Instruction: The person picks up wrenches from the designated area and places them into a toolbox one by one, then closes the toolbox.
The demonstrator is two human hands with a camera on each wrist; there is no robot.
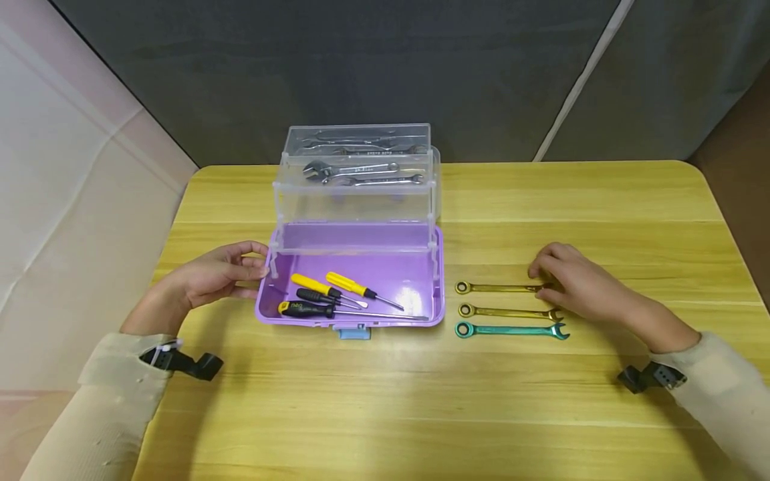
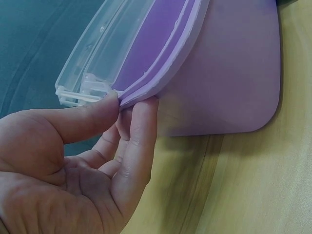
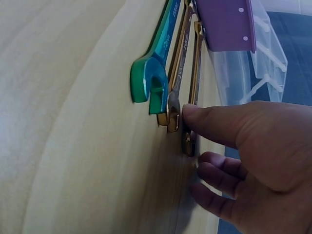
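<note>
Fingers of my right hand [image 1: 577, 284] pinched the farthest gold wrench [image 1: 499, 288] of three wrenches at frame right; my left hand [image 1: 219, 274] gripped the purple toolbox [image 1: 351, 280] holding three screwdrivers [image 1: 337, 297].

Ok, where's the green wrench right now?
In the head view the green wrench lies on the table, right of the purple toolbox, nearest of three wrenches, beside a gold wrench.

Even, bright overhead lighting; a glare patch sits on the purple box floor [image 1: 415, 294] at about 3 o'clock, soft shadows fall beneath both forearms, the head view bows at its edges, and close wrist-view foregrounds are soft.
</note>
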